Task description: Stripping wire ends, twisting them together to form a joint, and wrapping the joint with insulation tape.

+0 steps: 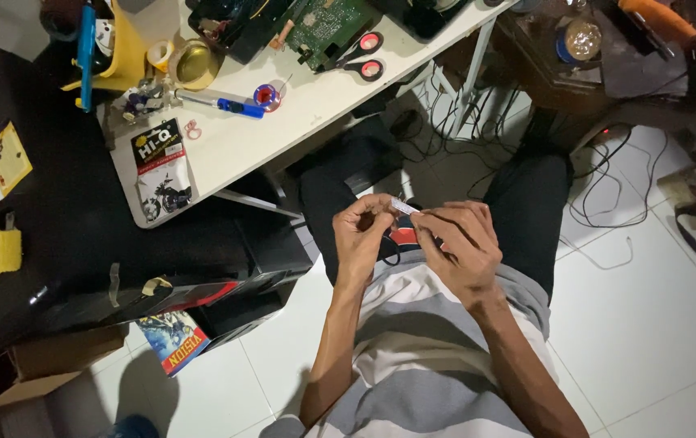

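My left hand [361, 229] and my right hand [460, 243] meet over my lap, above my dark trousers. Both pinch a small, thin, pale strip [404, 206] between the fingertips. The strip is tiny and I cannot tell what it is made of. My fingers hide most of it. A red and dark object [403, 236] lies on my lap just under the hands, partly covered by them.
A white table [250, 138] stands ahead with red-handled scissors [361, 55], a green circuit board [327, 26], a blue-handled tool [226, 104], a solder spool [267, 96] and a printed packet [161, 169]. A black case [80, 243] is at the left. Cables [607, 203] trail over the white tiled floor.
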